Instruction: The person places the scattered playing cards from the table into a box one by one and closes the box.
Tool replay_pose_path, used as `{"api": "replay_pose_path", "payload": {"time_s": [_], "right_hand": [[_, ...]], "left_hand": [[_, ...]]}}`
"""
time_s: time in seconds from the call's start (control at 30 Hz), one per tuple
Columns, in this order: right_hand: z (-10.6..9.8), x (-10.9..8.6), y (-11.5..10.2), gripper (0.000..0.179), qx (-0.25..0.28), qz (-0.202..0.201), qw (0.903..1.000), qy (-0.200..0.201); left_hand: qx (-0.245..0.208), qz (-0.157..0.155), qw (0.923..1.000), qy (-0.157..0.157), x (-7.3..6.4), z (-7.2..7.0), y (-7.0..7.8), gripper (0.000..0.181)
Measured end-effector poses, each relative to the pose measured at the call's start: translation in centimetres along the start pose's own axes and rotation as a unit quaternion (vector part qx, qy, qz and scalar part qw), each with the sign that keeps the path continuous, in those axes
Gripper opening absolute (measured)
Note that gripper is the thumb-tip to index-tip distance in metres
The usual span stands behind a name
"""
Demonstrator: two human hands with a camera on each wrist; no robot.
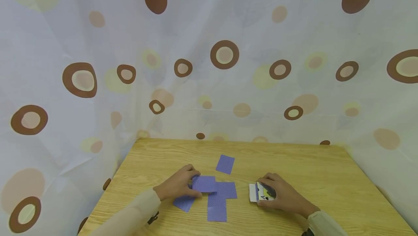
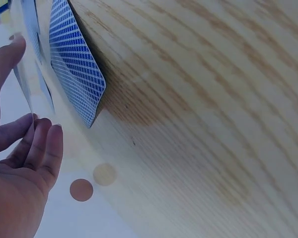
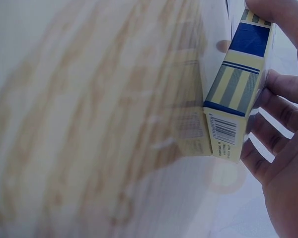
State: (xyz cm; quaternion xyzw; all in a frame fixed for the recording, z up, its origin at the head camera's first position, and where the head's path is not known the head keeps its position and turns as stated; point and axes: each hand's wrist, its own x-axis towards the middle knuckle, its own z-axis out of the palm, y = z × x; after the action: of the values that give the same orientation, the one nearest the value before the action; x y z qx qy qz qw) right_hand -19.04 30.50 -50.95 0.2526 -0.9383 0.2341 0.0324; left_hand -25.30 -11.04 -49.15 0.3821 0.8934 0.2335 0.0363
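Observation:
My left hand pinches a blue-backed playing card by its left end, thumb at the near edge and fingers at the far one. Under and around it lie more blue-backed cards: one card to the right, another card nearer me, and a tilted card partly below the hand. On the right, my right hand grips a playing card box by its sides. Its white flap points left, and an ace face shows on its upper side. The barcode end faces the wrist camera.
Farther back lies a single blue-backed card. Everything rests on a wooden table, whose far edge meets a white curtain with brown and yellow dots. The curtain also hangs along the left and right sides.

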Motion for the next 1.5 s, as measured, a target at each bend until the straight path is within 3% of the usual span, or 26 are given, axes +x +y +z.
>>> {"api": "replay_pose_path", "payload": {"time_s": [1.0,1.5], "right_hand": [[0.0,0.1,-0.2,0.072,0.000,0.006,1.0000,-0.007],[0.2,0.0,-0.1,0.074,-0.004,0.006,1.0000,-0.003]], "left_hand": [[0.015,0.027,0.9995,-0.006,1.9,0.8,0.9,0.071],[0.000,0.033,0.9994,-0.010,2.8,1.0,2.1,0.071]]}}
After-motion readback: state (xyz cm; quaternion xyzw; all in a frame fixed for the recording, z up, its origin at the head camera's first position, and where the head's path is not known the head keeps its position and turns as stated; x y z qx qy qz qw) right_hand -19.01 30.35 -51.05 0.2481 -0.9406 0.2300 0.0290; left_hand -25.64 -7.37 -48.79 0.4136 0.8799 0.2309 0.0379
